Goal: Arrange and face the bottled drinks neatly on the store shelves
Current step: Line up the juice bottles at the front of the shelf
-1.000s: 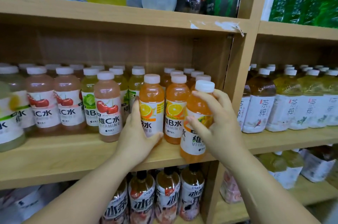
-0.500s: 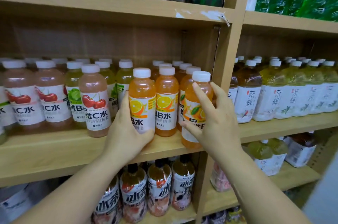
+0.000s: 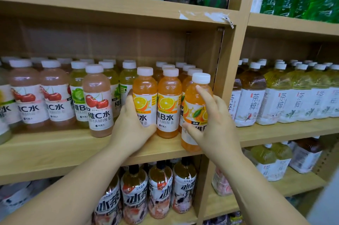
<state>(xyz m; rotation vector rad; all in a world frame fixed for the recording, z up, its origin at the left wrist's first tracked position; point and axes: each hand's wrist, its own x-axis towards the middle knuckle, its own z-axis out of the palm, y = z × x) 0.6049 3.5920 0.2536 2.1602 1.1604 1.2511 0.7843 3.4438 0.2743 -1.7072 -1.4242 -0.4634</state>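
Right hand [image 3: 213,129] fingers wrap the end orange bottle [image 3: 195,112], at 3 o'clock in the front row on the shelf [image 3: 55,149]. Twist its label forward, seat it flush. Left hand [image 3: 131,127] fingers clasp and steady another orange bottle [image 3: 145,92].

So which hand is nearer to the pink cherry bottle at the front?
Left. The left hand grips an orange bottle just beside the cherry bottle; the right hand holds another orange bottle farther right.
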